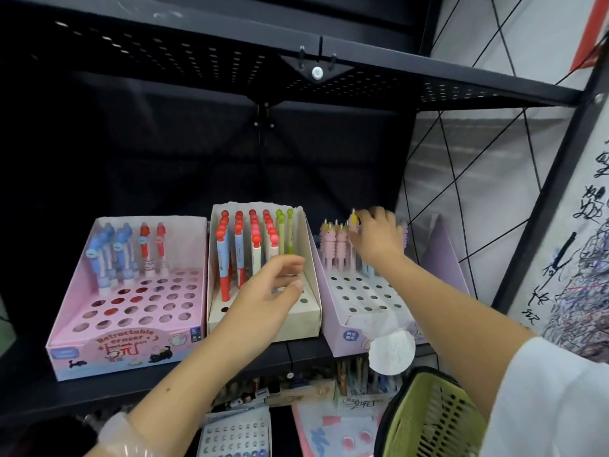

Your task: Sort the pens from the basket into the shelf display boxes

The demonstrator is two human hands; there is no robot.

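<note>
Right hand (375, 235): yellow-topped pen (354, 219) is pinched upright, above the lilac box (342, 338) holes.
Left hand (273, 291): held open, nothing gripped, at the cream box (263, 324).

The right hand (375, 239) is blurred, so whether the yellow-topped pen (354, 218) is pinched by its fingers cannot be told. The purple box's (349, 338) rear pens are hidden behind that hand, and the green basket (428, 420) is cut off by the bottom edge. The print on the lower-shelf packs (356, 374) is too small to be read.
</note>
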